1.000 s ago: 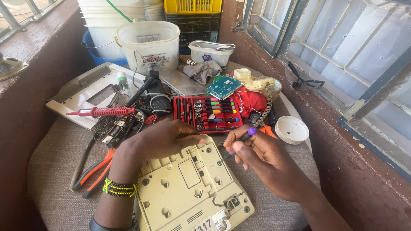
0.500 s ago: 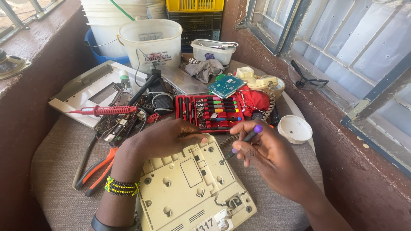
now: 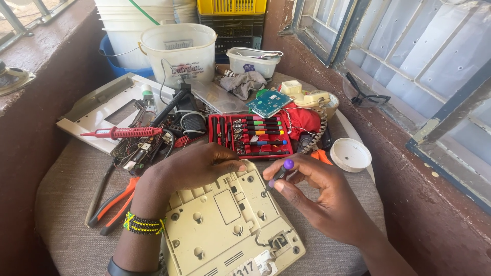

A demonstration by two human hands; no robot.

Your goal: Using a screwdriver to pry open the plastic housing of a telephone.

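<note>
A cream plastic telephone base (image 3: pixel 225 225) lies upside down on the cloth-covered table in front of me. My left hand (image 3: pixel 197 166) rests on its upper left edge, fingers curled over the rim. My right hand (image 3: pixel 314 191) pinches a small purple-capped precision screwdriver (image 3: pixel 280 173) just above the base's upper right corner. Behind my hands sits an open red case of coloured screwdrivers (image 3: pixel 253 135).
Orange-handled pliers (image 3: pixel 115 204) lie at the left. A red probe screwdriver (image 3: pixel 123 133), tangled wires, a green circuit board (image 3: pixel 268 102), a cream handset (image 3: pixel 312 99), a white lid (image 3: pixel 350 154) and white buckets (image 3: pixel 179 51) crowd the back. A brick wall and window frame stand at the right.
My right hand has turned the purple screwdriver and brought it lower, closer to the base's corner. My left hand stays on the base's edge.
</note>
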